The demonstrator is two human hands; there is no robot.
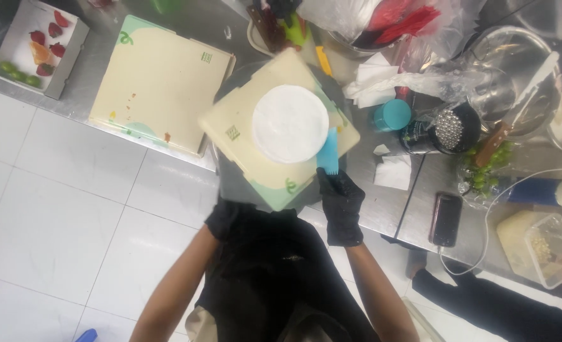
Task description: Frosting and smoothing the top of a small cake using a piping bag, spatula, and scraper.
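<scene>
The right hand (pixel 340 202), black-gloved, grips a blue comb scraper (pixel 328 152) with fingers closed, blade against the round white cake (pixel 290 123) on its square board (pixel 230 126). The left hand (pixel 225 218) rests beneath the board; finger position cannot be determined.

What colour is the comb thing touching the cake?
Light blue scraper, seen from the head view.

This is a working cake kitchen or bakery. A long stainless steel counter (pixel 382 209) stands over a white tiled floor (pixel 59 209) and holds a round white cake (pixel 290 123) on a cream board (pixel 265 171), a steel mixing bowl (pixel 515 69) with a spatula, and a box of cut strawberries and fruit (pixel 37 44). Beside them lie green grapes (pixel 486 168), a jar of silver sugar pearls (pixel 448 130) and crumpled paper towels (pixel 372 79).
</scene>
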